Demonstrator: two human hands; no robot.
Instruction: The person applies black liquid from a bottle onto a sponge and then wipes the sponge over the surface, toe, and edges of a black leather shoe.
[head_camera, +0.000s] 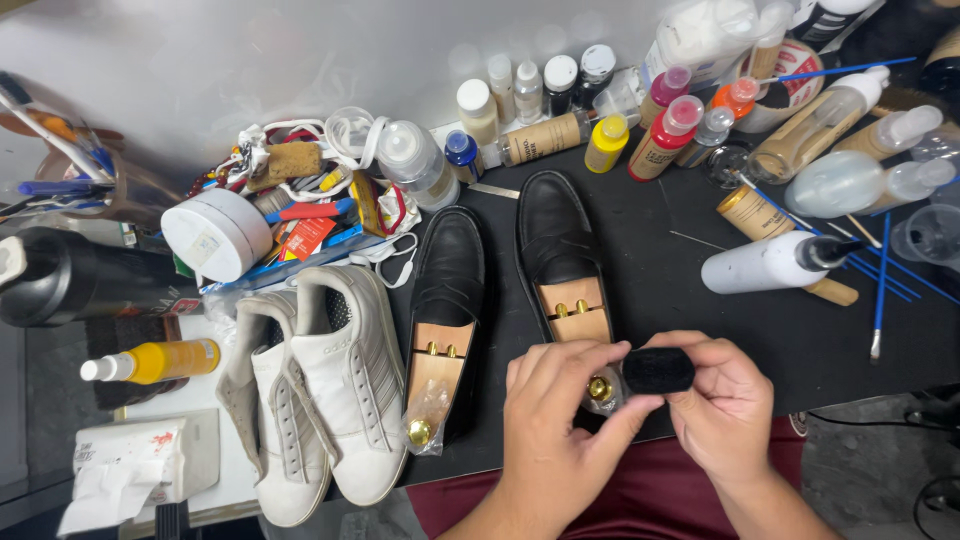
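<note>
Cluttered black counter, bottles far side. Both hands near edge: right hand pinches small black pad, left hand curled beside it, touching. Black loafers just beyond. Risk: pad slipping from fingertip pinch; crowded bottles easily toppled.

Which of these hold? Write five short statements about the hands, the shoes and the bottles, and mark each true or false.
1. Both hands hold a small black pad. True: the left hand and right hand pinch it from either side.
2. The black loafers have wooden shoe trees inside. True.
3. The white sneakers lie to the right of the loafers. False: they lie to the left.
4. The yellow spray bottle stands upright. False: it lies on its side, left of the sneakers.
5. The white tape roll sits on a loafer. False: it rests among the clutter behind the sneakers.
</note>
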